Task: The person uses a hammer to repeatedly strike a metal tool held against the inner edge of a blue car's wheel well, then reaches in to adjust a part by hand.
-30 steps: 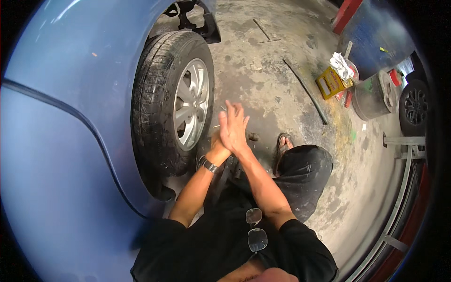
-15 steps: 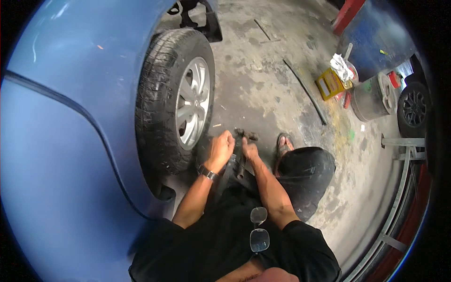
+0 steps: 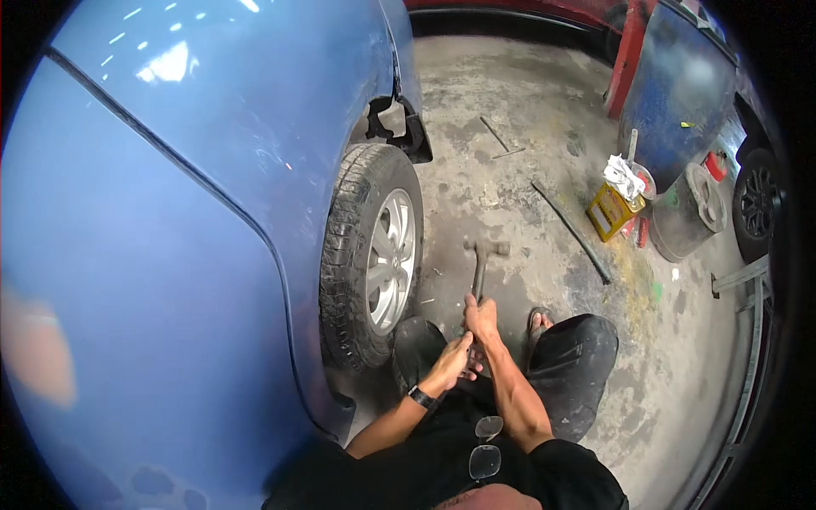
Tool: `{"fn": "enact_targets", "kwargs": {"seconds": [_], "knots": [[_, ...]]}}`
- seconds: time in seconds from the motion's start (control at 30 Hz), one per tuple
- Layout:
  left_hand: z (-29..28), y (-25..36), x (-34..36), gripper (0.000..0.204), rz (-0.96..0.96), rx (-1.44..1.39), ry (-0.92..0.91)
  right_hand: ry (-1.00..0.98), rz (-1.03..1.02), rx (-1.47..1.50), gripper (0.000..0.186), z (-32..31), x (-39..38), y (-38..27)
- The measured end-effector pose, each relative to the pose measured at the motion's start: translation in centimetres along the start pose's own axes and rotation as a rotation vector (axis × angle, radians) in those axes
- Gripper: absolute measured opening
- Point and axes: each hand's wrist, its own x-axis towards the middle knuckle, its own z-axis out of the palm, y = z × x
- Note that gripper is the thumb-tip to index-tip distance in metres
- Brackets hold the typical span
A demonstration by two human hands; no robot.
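Note:
My right hand [image 3: 481, 318] is closed around the handle of a hammer [image 3: 479, 274]. The worn metal head points away from me, above the floor between my knees and the wheel. Close below it, my left hand [image 3: 450, 361], with a dark watch on the wrist, has its thumb near the right hand's heel. Its fingers look apart, and the handle's lower end is hidden between the hands. To the left stands the car's tyre [image 3: 350, 246] with a silver wheel rim [image 3: 393, 259], under a blue body panel [image 3: 195, 280].
A long dark rod [image 3: 571, 234] and a thin T-shaped bar [image 3: 497, 140] lie on the concrete floor. At right stand a yellow can [image 3: 610, 212] with white cloth on top, a grey bucket [image 3: 684, 225] and a blue panel [image 3: 680, 93]. A metal frame runs along the right edge.
My right hand has shifted from near the hammer's head to its handle, and the head now points away. My left hand has loosened from a fist. The view has tilted up.

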Motion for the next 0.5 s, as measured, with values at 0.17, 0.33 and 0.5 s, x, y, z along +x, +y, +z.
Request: {"fn": "enact_targets", "kwargs": {"seconds": [0.17,0.33,0.5], "knots": [[2.5,5.3,-4.8,0.035,0.330,-0.158,0.138,-0.062,-0.615,0.031,0.037,-0.6,-4.6,-12.1],[1.3,7.9,-8.2,0.035,0.489,-0.254,0.065,-0.816,-0.403,0.454,0.031,-3.3,-11.3,-20.8],[3.4,7.6,-11.4,0.031,0.552,-0.363,0.039,-1.068,-0.318,0.614,0.022,-3.6,-14.3,-20.1]]}}
